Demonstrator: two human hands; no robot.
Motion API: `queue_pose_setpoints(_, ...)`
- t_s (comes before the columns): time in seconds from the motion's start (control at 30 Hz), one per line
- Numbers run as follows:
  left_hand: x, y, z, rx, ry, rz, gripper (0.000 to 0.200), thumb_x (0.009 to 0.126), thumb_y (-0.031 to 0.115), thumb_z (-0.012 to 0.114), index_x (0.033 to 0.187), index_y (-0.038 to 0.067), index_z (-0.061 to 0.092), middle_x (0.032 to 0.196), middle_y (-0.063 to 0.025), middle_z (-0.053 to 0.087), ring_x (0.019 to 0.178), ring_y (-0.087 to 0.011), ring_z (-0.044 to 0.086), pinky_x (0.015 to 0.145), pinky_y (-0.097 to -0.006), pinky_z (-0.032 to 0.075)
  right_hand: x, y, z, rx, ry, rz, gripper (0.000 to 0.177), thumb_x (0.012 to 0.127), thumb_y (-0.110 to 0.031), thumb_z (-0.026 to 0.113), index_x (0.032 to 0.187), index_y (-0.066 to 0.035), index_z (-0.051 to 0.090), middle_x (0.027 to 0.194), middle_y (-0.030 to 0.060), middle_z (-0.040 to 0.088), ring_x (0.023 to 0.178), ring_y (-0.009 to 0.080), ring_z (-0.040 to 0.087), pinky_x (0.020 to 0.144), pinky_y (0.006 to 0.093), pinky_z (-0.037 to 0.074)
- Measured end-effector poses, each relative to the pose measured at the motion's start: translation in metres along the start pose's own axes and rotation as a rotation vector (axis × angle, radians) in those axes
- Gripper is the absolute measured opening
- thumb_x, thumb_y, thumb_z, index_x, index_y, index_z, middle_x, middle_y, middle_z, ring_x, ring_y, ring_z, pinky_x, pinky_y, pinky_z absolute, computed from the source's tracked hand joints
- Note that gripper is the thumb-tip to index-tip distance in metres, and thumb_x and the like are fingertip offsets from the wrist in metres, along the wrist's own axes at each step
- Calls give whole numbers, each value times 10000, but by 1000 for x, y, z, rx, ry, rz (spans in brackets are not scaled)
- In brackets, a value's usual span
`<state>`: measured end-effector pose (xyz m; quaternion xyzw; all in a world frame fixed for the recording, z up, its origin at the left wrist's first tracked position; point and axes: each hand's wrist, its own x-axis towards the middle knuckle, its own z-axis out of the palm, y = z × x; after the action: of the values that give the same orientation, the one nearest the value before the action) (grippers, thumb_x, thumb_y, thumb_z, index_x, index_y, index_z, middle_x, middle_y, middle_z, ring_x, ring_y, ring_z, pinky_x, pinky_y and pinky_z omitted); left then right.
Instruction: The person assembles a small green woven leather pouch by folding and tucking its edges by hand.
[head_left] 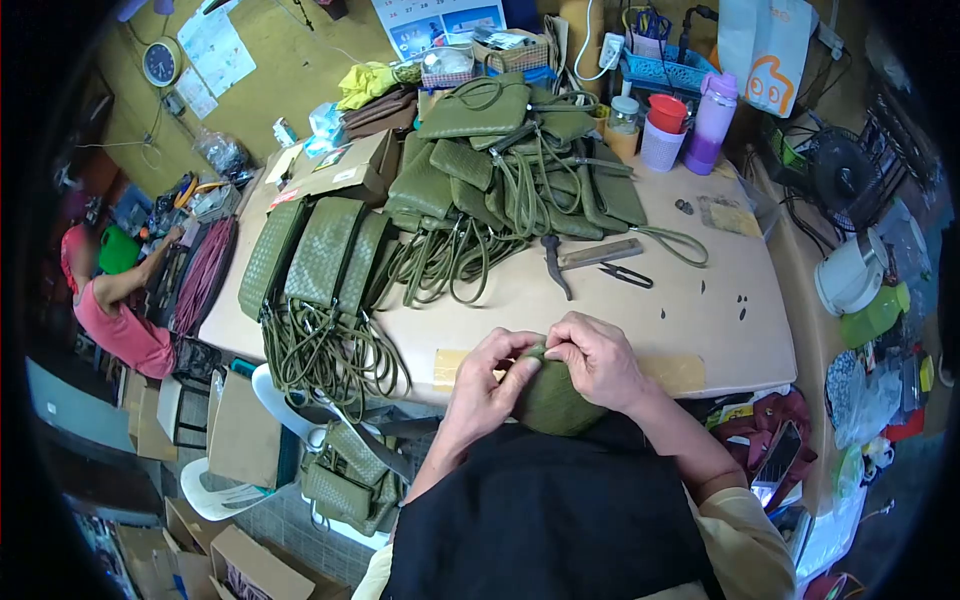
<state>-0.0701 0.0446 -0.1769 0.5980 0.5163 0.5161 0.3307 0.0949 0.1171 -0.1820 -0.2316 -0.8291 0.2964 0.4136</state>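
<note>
A green woven pouch (562, 398) rests against my dark apron at the table's front edge. My left hand (497, 378) pinches its top edge between thumb and fingers. Close beside it, my right hand (597, 358) is closed on the same edge, fingertips nearly touching those of my left. Beyond my hands on the table lie a hammer (600, 255) and small black thread snips (627, 275). Green woven pouches with straps (500, 165) are heaped behind them, and more stand in a row (325, 250) to the left, their straps hanging over the edge.
A red cup (667, 113) and a purple bottle (711, 125) stand at the back right. An open cardboard box (350, 170) is at the back left. Another person (120, 310) works at far left. Green pouches (345, 485) lie on a chair below the table.
</note>
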Motion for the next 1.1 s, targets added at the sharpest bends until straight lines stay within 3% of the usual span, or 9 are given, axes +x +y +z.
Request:
queue_pose_setpoints(0.07, 2, -1, -5, 49, -77, -19, 148, 850, 53, 646, 990, 3, 649, 853, -88, 611, 804, -160, 604, 705, -282, 483, 2, -3, 1, 2, 29, -30, 130, 803, -31, 651, 874, -29, 541, 767, 116, 599, 688, 292, 601, 621, 383, 474)
queue_pose_setpoints(0.33, 0, -19, 10, 65, 208, 174, 144, 885, 111, 611, 802, -6, 594, 691, -78, 524, 621, -173, 496, 583, -288, 392, -3, -7, 2, -246, 5, 18, 144, 812, -107, 675, 856, -50, 551, 728, 106, 614, 662, 305, 617, 575, 387, 466)
queue_pose_setpoints(0.4, -1, -17, 10, 87, 221, 177, 128, 879, 88, 611, 798, -10, 593, 679, -78, 513, 612, -174, 491, 592, -283, 399, -1, -6, -2, -163, -144, 198, 198, 810, -162, 707, 882, -43, 565, 757, 128, 629, 693, 316, 625, 593, 372, 479)
queue_pose_setpoints(0.53, -4, -32, -14, -348, 467, 22, 95, 928, 95, 569, 968, 10, 583, 865, -9, 580, 771, -74, 517, 722, -223, 429, -3, 5, -36, -265, -244, 200, 264, 783, -199, 742, 921, -33, 590, 792, 146, 647, 712, 279, 645, 637, 347, 495)
queue_pose_setpoints(0.63, -4, -54, -33, -383, 443, 100, 188, 931, 102, 573, 1089, 2, 558, 988, -32, 607, 893, -89, 554, 830, -225, 430, -17, 20, -39, 247, 84, 537, 260, 764, -93, 768, 946, 15, 617, 828, 63, 661, 755, 94, 593, 704, 247, 484)
queue_pose_setpoints(0.8, -8, -64, -30, -498, 389, -37, 172, 937, 115, 573, 1073, 10, 567, 991, -22, 593, 899, -76, 539, 826, -218, 422, -22, 10, -31, 349, 336, 361, 181, 790, -55, 743, 896, 16, 614, 796, 31, 625, 718, 68, 539, 662, 225, 460)
queue_pose_setpoints(0.9, -14, -62, -22, -403, 436, -11, 119, 956, 133, 549, 910, 23, 548, 845, 24, 478, 755, -45, 418, 700, -187, 355, -26, 0, -31, 202, 416, 331, 141, 854, -99, 684, 808, 1, 596, 715, 2, 569, 657, 56, 470, 608, 218, 407)
queue_pose_setpoints(1.07, -16, -59, -13, -125, 359, -138, 115, 919, 66, 561, 829, -5, 562, 730, -8, 546, 679, -72, 472, 671, -211, 399, -54, 41, -27, 294, 370, 621, 317, 919, -220, 606, 682, -22, 533, 610, -31, 469, 626, 36, 386, 558, 220, 341)
queue_pose_setpoints(1.1, -11, -74, -10, 32, 319, -111, 55, 893, 39, 572, 867, -10, 570, 783, -59, 568, 714, -127, 515, 694, -246, 426, -68, 69, -13, 229, 386, 650, 255, 920, -195, 590, 741, -16, 556, 582, -8, 503, 546, 100, 444, 553, 266, 390)
